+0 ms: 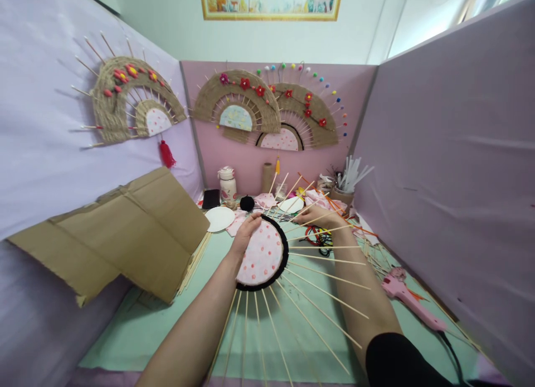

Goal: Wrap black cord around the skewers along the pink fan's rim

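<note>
My left hand (249,231) grips the flat edge of a half-round fan piece (263,253), covered in white cloth with pinkish-red dots. Black cord runs along its curved rim, and thin wooden sticks (326,274) fan out from it to the right and downward. Behind the upper sticks, my right hand (314,215) reaches to the back of the table with its fingers drawn together. What lies at its fingertips is too small to make out. Just beyond is a white oval piece (291,204); below the hand lies a tangle of black and coloured cord (321,239).
A pink glue gun (412,303) lies at right, its cable trailing forward. Folded cardboard (137,225) leans at left over loose sticks. A white bottle (227,185), black yarn ball (247,203) and pot of white glue sticks (351,175) stand behind. Decorated fans (238,89) hang on the partitions.
</note>
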`<state>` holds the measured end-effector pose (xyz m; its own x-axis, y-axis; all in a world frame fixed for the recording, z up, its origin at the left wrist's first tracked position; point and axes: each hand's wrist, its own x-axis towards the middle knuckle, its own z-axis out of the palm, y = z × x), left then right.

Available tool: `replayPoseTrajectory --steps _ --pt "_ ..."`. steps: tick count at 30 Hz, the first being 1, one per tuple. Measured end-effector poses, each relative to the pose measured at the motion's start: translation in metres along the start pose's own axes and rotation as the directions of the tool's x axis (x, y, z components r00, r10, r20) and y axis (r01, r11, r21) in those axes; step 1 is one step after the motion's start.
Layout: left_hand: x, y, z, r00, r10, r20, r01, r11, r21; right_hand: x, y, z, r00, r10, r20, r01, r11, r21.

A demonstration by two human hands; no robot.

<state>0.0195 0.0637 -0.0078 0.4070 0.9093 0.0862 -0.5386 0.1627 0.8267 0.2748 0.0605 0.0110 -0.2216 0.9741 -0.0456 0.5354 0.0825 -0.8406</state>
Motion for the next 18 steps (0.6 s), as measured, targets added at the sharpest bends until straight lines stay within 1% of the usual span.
replayPoseTrajectory --steps 3,8,11,15,18 --pt "-0.001 0.001 0.001 1.0 0.005 -0.017 -0.004 0.999 0.032 -0.005 -0.006 -0.001 0.998 0.029 0.054 -0.028 1.0 -0.013" --pt "-0.001 0.005 0.002 0.999 0.041 -0.021 -0.04 0.997 0.071 -0.015 -0.012 -0.006 0.994 0.048 0.097 -0.046 0.999 -0.026" --pt "-0.001 0.005 0.001 0.998 0.053 -0.032 -0.05 0.995 0.08 -0.02 -0.013 -0.01 0.997 0.02 0.075 -0.025 0.997 0.069" --pt "-0.003 0.004 0.001 0.997 0.073 -0.017 -0.071 0.99 0.121 -0.026 -0.015 -0.014 0.996 -0.071 0.058 0.056 0.974 0.22" --pt "-0.004 0.003 0.002 0.996 0.088 -0.015 -0.086 0.991 0.105 -0.027 -0.016 -0.016 0.993 -0.107 0.058 0.089 0.962 0.258"
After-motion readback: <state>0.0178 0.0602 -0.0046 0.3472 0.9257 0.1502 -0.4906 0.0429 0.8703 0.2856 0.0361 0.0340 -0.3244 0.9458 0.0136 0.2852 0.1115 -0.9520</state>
